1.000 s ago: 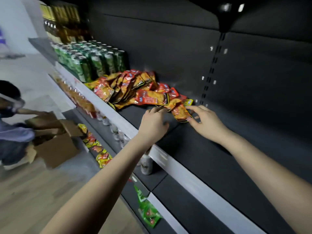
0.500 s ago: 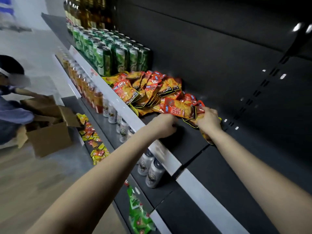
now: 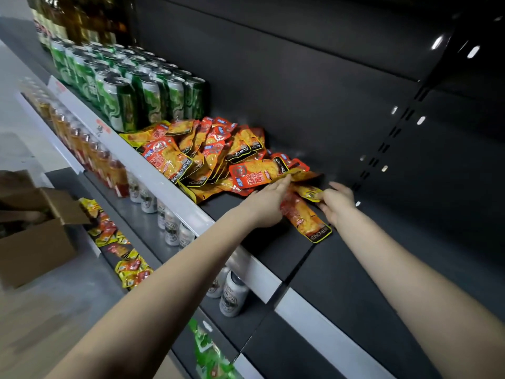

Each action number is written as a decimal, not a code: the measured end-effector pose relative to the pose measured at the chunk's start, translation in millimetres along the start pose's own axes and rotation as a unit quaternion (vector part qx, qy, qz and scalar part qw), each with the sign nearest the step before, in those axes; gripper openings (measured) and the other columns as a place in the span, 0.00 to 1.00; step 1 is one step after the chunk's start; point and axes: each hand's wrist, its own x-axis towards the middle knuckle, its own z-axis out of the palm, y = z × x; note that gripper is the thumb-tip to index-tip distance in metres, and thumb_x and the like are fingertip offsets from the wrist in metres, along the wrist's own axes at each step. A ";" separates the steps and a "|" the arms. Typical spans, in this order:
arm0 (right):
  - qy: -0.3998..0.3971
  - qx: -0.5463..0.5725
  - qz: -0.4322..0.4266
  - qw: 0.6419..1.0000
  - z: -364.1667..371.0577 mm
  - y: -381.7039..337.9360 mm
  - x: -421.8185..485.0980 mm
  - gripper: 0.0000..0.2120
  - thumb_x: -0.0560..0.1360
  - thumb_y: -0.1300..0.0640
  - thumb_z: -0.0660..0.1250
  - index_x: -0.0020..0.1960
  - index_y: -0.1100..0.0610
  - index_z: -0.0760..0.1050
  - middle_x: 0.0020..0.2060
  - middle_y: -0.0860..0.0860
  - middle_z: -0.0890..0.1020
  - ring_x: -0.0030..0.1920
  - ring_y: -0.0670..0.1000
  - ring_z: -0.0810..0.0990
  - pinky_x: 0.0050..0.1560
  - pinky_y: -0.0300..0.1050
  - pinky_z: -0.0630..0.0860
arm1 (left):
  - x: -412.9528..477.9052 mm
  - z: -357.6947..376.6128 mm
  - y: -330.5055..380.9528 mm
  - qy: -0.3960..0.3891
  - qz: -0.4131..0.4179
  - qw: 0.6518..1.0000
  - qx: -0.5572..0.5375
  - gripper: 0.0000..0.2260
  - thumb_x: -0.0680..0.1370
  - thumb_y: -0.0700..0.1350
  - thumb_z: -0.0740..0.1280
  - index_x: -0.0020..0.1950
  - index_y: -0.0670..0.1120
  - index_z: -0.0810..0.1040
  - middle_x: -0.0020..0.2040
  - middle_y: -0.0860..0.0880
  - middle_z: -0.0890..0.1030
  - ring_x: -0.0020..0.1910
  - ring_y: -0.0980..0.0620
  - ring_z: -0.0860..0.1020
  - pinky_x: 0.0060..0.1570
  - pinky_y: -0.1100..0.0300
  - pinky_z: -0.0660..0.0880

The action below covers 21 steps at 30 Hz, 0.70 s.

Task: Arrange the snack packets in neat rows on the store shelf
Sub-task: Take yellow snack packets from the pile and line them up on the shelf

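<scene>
Overlapping orange-red snack packets [image 3: 207,157]

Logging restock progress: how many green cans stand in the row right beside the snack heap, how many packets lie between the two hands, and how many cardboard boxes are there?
Green cans in the row beside the snack heap: 4
Packets between the left hand and right hand: 2
Cardboard box: 1
Total: 7

snack packets [image 3: 207,154]: orange-red, loose overlapping heap on dark shelf [image 3: 341,269] | one packet [image 3: 306,217]: flat, apart from heap, angled toward front edge
</scene>
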 end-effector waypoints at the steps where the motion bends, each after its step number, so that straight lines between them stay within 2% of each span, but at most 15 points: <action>1: -0.006 -0.006 -0.004 1.000 -0.6 -0.7 -1.6 0.29 0.71 0.79 0.57 0.69 0.60 0.65 0.53 0.56 0.70 0.52 0.55 0.72 0.59 0.54 0.73 | 1.5 -1.1 -1.3 0.003 0.000 1.000 -0.011 0.36 0.76 0.35 0.57 0.77 0.51 0.41 0.78 0.52 0.48 0.76 0.50 0.54 0.73 0.52 0.58; 3: 0.002 -0.050 -0.014 0.999 -6.7 -0.4 -0.8 0.30 0.69 0.77 0.59 0.68 0.58 0.68 0.52 0.54 0.72 0.53 0.54 0.74 0.59 0.53 0.74 | 4.0 -2.6 -3.3 0.018 0.002 0.999 -0.039 0.37 0.76 0.34 0.58 0.77 0.51 0.40 0.78 0.50 0.49 0.75 0.48 0.58 0.71 0.56 0.60; 6: 0.040 -0.122 -0.045 0.991 -24.8 5.5 5.4 0.30 0.65 0.73 0.59 0.63 0.51 0.73 0.57 0.55 0.77 0.55 0.56 0.78 0.58 0.53 0.77 | 6.8 -1.4 -2.4 0.043 0.007 0.997 -0.056 0.36 0.76 0.33 0.59 0.77 0.48 0.43 0.78 0.49 0.51 0.74 0.47 0.60 0.70 0.56 0.62; 8: 0.052 -0.141 -0.059 0.987 -38.4 7.8 0.6 0.29 0.66 0.72 0.57 0.62 0.52 0.73 0.57 0.55 0.78 0.54 0.55 0.79 0.52 0.48 0.78 | 5.8 0.3 1.7 0.084 0.014 0.996 -0.034 0.30 0.75 0.34 0.60 0.76 0.46 0.56 0.75 0.44 0.61 0.72 0.45 0.64 0.68 0.54 0.66; 10: 0.062 -0.136 -0.079 0.986 -50.0 8.7 -4.4 0.28 0.67 0.73 0.55 0.62 0.54 0.74 0.55 0.55 0.78 0.52 0.55 0.80 0.44 0.43 0.76 | 1.2 0.8 7.0 0.148 0.038 0.988 -0.020 0.21 0.73 0.35 0.60 0.66 0.45 0.73 0.64 0.43 0.75 0.63 0.43 0.73 0.60 0.53 0.72; 11: 0.065 -0.128 -0.087 0.986 -53.8 9.3 -5.9 0.27 0.68 0.73 0.55 0.62 0.55 0.74 0.54 0.55 0.78 0.51 0.55 0.80 0.41 0.42 0.75 | -2.6 0.2 9.4 0.176 0.044 0.983 -0.010 0.18 0.73 0.36 0.62 0.61 0.46 0.77 0.60 0.44 0.77 0.60 0.44 0.75 0.58 0.54 0.73; 13: 0.062 -0.113 -0.103 0.986 -56.2 12.1 -7.0 0.26 0.68 0.73 0.55 0.61 0.55 0.74 0.52 0.55 0.79 0.48 0.55 0.80 0.39 0.41 0.75 | -10.2 -1.0 9.7 0.227 0.017 0.973 0.046 0.17 0.73 0.38 0.65 0.61 0.47 0.77 0.62 0.45 0.75 0.61 0.43 0.72 0.60 0.52 0.70; 16: 0.063 -0.123 -0.129 0.982 -50.7 14.8 -12.6 0.25 0.68 0.72 0.54 0.57 0.53 0.75 0.51 0.54 0.80 0.48 0.54 0.80 0.42 0.42 0.75 | -24.1 -5.9 2.5 0.267 -0.109 0.945 0.155 0.24 0.72 0.41 0.65 0.68 0.47 0.68 0.71 0.41 0.63 0.71 0.37 0.59 0.70 0.40 0.52; 18: 0.064 -0.137 -0.147 0.978 -43.9 16.1 -18.2 0.25 0.67 0.72 0.54 0.56 0.51 0.75 0.49 0.52 0.79 0.47 0.53 0.79 0.40 0.41 0.73 | -34.0 -12.3 -7.1 0.274 -0.175 0.931 0.167 0.24 0.72 0.39 0.65 0.67 0.45 0.65 0.73 0.39 0.57 0.73 0.34 0.52 0.70 0.35 0.46; 19: 0.053 -0.137 -0.148 0.978 -40.0 17.2 -20.7 0.24 0.67 0.71 0.55 0.54 0.51 0.76 0.48 0.52 0.79 0.46 0.52 0.78 0.39 0.41 0.73 | -38.8 -16.6 -13.3 0.271 -0.201 0.926 0.168 0.24 0.72 0.38 0.65 0.67 0.45 0.65 0.73 0.38 0.57 0.73 0.34 0.51 0.69 0.34 0.47; 21: 0.025 -0.133 -0.136 0.981 -32.3 21.3 -25.0 0.20 0.68 0.70 0.56 0.51 0.50 0.76 0.46 0.52 0.79 0.44 0.52 0.78 0.38 0.41 0.72 | -48.6 -25.1 -25.2 0.250 -0.245 0.921 0.169 0.21 0.73 0.39 0.64 0.66 0.45 0.66 0.71 0.39 0.60 0.71 0.34 0.56 0.66 0.36 0.57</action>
